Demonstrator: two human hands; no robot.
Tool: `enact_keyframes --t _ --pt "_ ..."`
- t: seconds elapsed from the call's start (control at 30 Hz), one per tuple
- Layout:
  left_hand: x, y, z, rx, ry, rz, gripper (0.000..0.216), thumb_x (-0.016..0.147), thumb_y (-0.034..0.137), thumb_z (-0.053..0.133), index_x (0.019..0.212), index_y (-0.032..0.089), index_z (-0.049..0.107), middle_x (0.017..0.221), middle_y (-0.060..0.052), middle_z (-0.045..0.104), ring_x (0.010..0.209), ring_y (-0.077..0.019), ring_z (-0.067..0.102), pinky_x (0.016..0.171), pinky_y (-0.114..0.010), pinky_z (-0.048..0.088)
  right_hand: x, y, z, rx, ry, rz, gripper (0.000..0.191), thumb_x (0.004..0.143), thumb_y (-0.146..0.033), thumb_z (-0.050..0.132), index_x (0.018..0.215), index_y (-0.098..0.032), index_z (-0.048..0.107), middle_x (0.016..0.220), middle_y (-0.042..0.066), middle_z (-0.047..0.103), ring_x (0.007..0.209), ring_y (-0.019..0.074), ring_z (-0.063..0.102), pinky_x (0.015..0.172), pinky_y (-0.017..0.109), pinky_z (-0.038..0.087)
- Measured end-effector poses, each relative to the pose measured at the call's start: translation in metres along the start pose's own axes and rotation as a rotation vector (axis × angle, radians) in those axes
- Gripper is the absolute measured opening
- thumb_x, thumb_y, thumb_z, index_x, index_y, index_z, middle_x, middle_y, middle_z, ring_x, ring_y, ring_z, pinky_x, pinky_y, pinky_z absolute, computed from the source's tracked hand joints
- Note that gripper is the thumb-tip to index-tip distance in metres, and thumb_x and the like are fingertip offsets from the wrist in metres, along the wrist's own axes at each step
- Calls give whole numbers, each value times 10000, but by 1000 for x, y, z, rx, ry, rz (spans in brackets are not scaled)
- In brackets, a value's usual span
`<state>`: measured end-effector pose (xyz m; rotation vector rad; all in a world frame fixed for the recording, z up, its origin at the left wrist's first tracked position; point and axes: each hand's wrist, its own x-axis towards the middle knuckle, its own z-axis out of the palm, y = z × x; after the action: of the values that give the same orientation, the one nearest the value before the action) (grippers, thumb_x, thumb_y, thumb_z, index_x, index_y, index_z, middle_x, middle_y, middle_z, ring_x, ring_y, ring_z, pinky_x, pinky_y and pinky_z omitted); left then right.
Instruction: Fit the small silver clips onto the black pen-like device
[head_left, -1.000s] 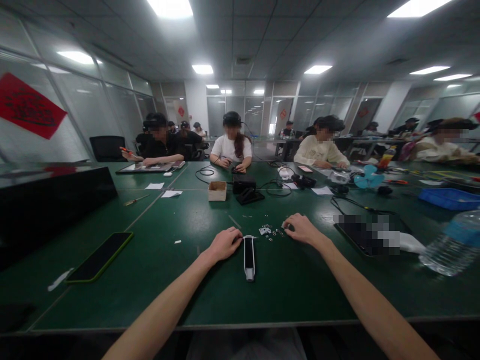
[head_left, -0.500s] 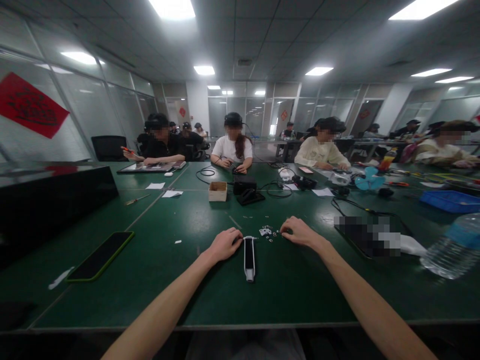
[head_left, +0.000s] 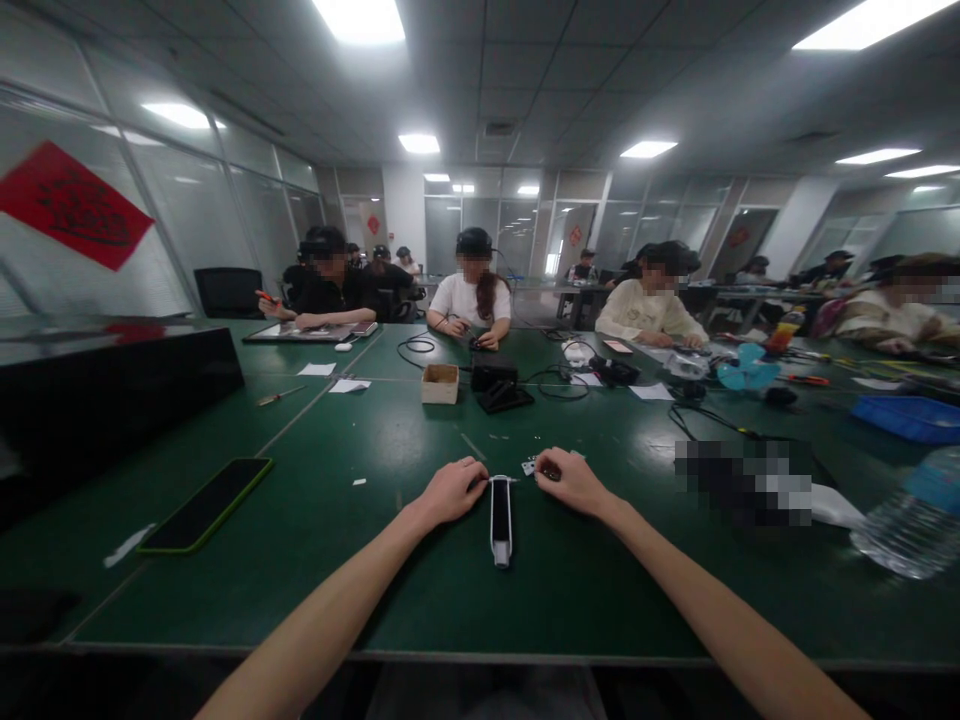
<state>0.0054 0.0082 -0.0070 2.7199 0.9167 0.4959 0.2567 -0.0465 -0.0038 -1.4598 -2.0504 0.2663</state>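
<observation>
One open carton (head_left: 439, 391) | left grip (head_left: 452, 490) by device (head_left: 501, 520) | right grip (head_left: 574, 483) by small parts (head_left: 528, 467) | contents, both holds unclear

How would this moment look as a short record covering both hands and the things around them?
left hand: at far end of the slim device, contact unclear
right hand: curled beside small loose parts, grip unclear
slim device: white frame, dark middle, lying on the green table between the hands
left side: green-edged phone
right side: clear bottle
beyond the hands: open box
across the table: person in white, seated
</observation>
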Motion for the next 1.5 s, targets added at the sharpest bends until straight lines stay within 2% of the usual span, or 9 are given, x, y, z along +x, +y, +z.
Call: enact_keyframes --t 0.2,0.4,0.7,0.83,1.1,1.3,1.5 --pt "-1 3 -2 9 -10 -11 184 888 259 427 967 185 575 951 -44 575 818 -156 555 720 -256 443 -1 -13 15 93 12 -41 142 814 -213 516 919 -184 607 859 30 612 711 133 546 639 275 471" --pt "-1 2 -2 -4 0 4 167 889 248 430 955 187 570 946 -41 577 823 -157 558 724 -261 446 -3 -13 14 72 -4 -90 143 842 -212 504 920 -187 622 902 40 618 774 152 561 680 304 490" --pt "0 -3 4 -3 25 29 149 887 243 440 938 189 569 931 -36 577 829 -157 559 737 -257 441 -3 -18 13 59 -66 -122 153 845 -223 514 939 -200 632 869 30 624 737 144 555 666 287 474" --pt "0 -3 4 -2 26 26 154 883 234 436 945 187 569 936 -37 577 837 -157 555 739 -256 440 -2 -16 12 21 -70 -165 159 857 -214 505 952 -200 633 887 33 631 783 151 560 716 302 472" --pt "-1 2 -2 -15 4 3 175 884 246 423 947 187 575 943 -42 579 835 -162 556 724 -260 444 -2 -20 11 17 -55 -148 167 874 -213 480 934 -204 636 880 37 637 787 159 561 718 316 478" --pt "-1 0 0 -1 13 10 167 884 249 430 948 192 574 940 -41 580 832 -161 555 733 -259 443 -2 -19 16 33 6 -126 167 877 -229 482 942 -200 633 891 43 636 798 162 568 726 319 479" --pt "-1 0 1 3 14 4 173 887 255 429 956 192 574 939 -38 578 830 -160 553 734 -263 442 -3 -21 15 33 -33 -129 156 851 -256 523 952 -200 628 875 39 623 742 153 553 676 299 474"
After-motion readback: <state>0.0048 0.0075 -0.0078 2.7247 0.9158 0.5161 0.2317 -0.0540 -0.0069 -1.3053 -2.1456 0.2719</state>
